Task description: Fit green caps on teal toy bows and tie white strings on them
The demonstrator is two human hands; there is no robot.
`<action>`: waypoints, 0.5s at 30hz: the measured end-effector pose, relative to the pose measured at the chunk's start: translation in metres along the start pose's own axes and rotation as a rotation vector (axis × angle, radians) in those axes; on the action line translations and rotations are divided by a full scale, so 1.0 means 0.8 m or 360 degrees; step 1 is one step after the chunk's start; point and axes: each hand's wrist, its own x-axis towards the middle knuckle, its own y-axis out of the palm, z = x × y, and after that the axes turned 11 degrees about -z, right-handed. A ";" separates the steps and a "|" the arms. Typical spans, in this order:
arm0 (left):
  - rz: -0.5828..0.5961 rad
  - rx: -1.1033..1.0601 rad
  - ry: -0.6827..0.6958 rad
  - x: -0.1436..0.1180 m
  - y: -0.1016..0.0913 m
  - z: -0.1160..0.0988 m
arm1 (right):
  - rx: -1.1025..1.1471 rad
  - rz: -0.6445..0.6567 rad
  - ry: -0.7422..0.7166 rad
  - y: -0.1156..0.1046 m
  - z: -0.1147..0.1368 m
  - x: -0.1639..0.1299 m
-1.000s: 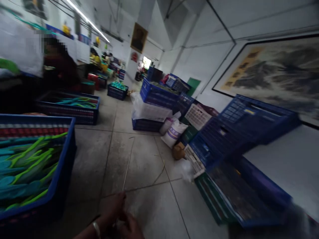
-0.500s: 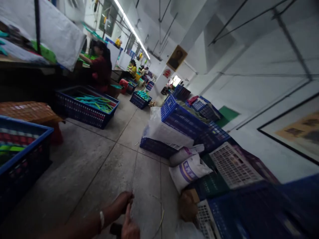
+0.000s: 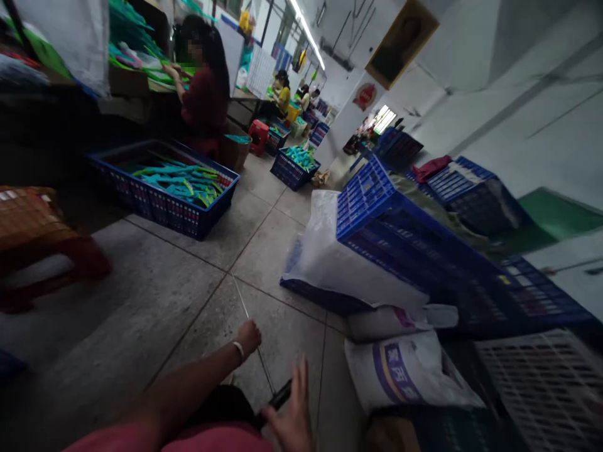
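Rod (image 3: 266, 373), thin and metallic, slants through the lower middle of the frame, its far tip over the tiled floor (image 3: 179, 285) and its near end running into a black handle (image 3: 281, 396) at the bottom centre. Your left hand (image 3: 249, 337) is closed in a fist around the rod, partway along it, with a white bracelet (image 3: 239, 351) on that wrist. Your right hand (image 3: 294, 408) is well open at the bottom centre, fingers stretched upward and thumb apart, right at the black handle; you cannot tell from this view whether the palm bears on it. Below your left forearm, pink cloth (image 3: 217, 439) fills part of the bottom edge.

To your rod's upper left sits a blue crate (image 3: 157, 204) of teal and green pieces (image 3: 179, 179); at the left edge stands a red stool (image 3: 87, 251) with a brownish seat. Right of your hands, at the lower right, slumps a white sack (image 3: 424, 367) with a purple band, just beside stacked blue crates (image 3: 405, 235). Upper left, a person in dark red (image 3: 207, 103) sits at a worktable.
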 end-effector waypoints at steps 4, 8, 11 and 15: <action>0.0443 0.0467 -0.0045 -0.017 0.122 0.019 | 0.1115 -0.0282 0.1112 -0.007 0.024 0.122; 0.0695 0.0755 -0.0097 -0.024 0.250 0.049 | 0.1220 -0.0020 0.1207 -0.017 0.037 0.237; 0.0791 0.0976 -0.0112 -0.012 0.351 0.069 | 0.0962 0.0155 0.1069 -0.008 0.022 0.323; 0.0768 0.1237 -0.0091 0.014 0.471 0.092 | 0.0755 -0.0032 0.1139 0.042 -0.002 0.430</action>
